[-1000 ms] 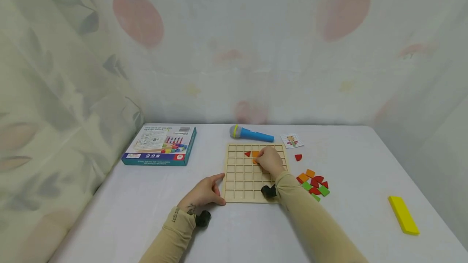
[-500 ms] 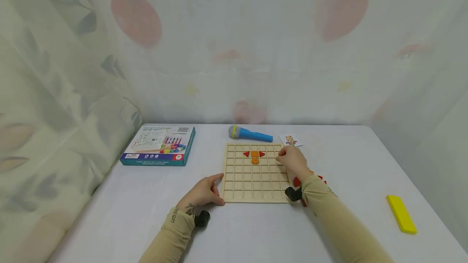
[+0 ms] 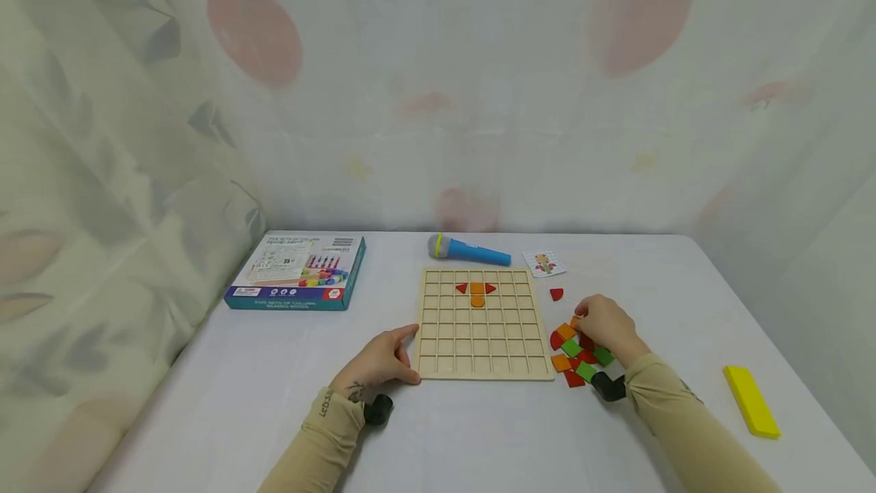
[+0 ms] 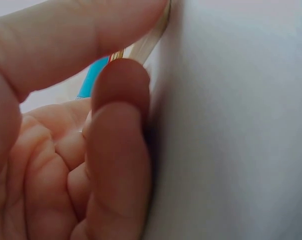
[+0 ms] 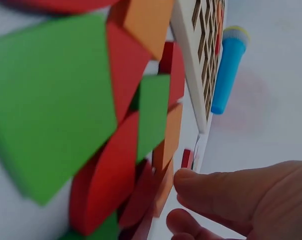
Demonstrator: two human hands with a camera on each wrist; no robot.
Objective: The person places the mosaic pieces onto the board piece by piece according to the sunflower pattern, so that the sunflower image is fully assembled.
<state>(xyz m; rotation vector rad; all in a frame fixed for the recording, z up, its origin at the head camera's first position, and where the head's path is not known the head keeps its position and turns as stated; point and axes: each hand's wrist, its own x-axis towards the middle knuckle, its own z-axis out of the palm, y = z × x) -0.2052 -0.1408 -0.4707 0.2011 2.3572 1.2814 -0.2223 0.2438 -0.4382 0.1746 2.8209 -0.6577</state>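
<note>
"Above the heap of tiles [image 3: 571, 348], what does the right hand [image 3: 607, 323] hold?"

"One cannot tell. Thumb and fingertips reach down at an orange square tile [image 3: 574, 321] on the heap's far side, but neither view shows whether they pinch it."

"And the left hand [image 3: 379, 358]?"

"Unclenched and gripping nothing; thumb and forefinger rest, well spread, against the left edge of the wooden board [image 3: 472, 347], probably so it doesn't slide."

"What lies on the board?"

"Toward its far side, an orange square [image 3: 477, 288] sits between two red triangles [image 3: 461, 288], an orange disc [image 3: 477, 301] just nearer. Sunken cells likely keep each in place."

"Why the heap so close?"

"Perhaps for a short reach: it lies just right of the board. A lone red piece [image 3: 557, 294] lies beyond it, then a picture card [image 3: 544, 263], which looks easy to glance at there."

"Farther out?"

"A blue toy microphone [image 3: 472, 251] behind the board, a flat box [image 3: 297, 272] to the left, a yellow block [image 3: 753, 402] well apart on the right of the desk [image 3: 493, 440], seemingly out of the way."
</note>
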